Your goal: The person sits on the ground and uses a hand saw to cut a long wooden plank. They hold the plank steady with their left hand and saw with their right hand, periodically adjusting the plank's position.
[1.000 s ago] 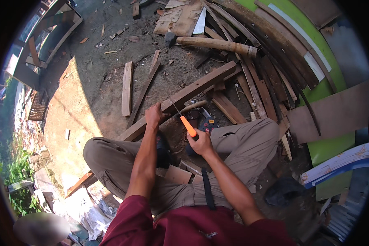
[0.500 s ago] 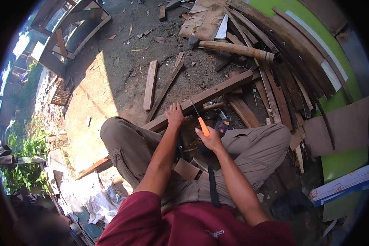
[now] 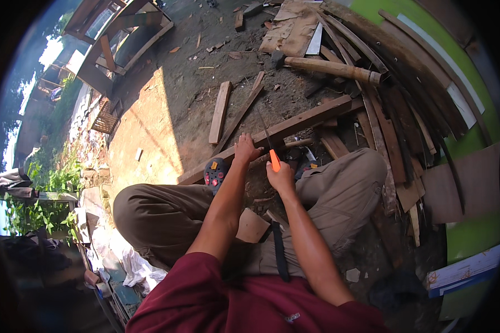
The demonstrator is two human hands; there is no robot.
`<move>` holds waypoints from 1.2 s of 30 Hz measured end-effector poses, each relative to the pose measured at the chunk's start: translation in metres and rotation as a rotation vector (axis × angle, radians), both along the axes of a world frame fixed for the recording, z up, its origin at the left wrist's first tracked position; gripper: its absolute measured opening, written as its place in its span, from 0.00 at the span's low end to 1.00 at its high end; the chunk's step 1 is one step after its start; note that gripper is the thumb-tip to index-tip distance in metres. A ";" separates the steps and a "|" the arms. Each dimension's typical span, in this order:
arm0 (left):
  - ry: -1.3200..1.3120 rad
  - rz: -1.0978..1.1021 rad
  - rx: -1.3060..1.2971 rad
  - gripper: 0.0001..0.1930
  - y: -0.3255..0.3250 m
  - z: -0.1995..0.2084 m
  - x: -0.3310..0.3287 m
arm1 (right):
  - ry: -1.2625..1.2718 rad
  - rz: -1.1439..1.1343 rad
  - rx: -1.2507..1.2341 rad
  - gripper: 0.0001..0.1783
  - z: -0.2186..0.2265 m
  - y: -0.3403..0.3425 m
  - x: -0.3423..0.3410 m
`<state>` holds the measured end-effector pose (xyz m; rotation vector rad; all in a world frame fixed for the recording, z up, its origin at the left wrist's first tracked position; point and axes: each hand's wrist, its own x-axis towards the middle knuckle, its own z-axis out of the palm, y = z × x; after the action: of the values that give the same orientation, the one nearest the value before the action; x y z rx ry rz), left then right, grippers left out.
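Note:
A long brown wooden beam lies slantwise in front of me, its far end up to the right. My left hand rests on top of the beam with its fingers stretched along the wood. In my right hand is a handsaw with an orange handle, gripped in closed fingers. Its thin dark blade crosses the beam just right of my left hand and points away from me. Whether the teeth have cut into the wood is too small to tell.
Loose planks and strips are piled at the right, with a round wooden post across them. Two short boards, one of them a pale plank, lie beyond the beam. A wooden frame stands far left. My shoe is beside the beam.
The saw has been pushed forward, and more blade shows beyond the beam. My left hand stays on the wood. My left knee has swung outward, and my shoe now shows by the beam.

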<state>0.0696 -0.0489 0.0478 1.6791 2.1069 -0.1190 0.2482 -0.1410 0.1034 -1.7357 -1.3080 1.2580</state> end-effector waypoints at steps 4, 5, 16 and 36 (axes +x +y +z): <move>-0.020 -0.030 0.053 0.51 0.011 0.000 0.009 | -0.057 0.002 0.007 0.21 -0.010 -0.003 0.006; -0.022 -0.035 0.058 0.52 0.013 -0.002 0.008 | -0.076 0.007 0.001 0.20 -0.012 -0.004 0.005; -0.003 -0.102 -0.005 0.46 0.028 -0.032 -0.004 | 0.042 0.162 0.076 0.23 0.013 0.007 0.017; -0.119 -0.081 -0.133 0.45 0.071 -0.049 -0.035 | 0.032 0.122 0.250 0.19 -0.029 0.004 0.009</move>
<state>0.0350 0.0223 -0.0015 1.6514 1.9020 -0.1760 0.2572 -0.1367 0.0749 -1.4749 -1.5011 1.1280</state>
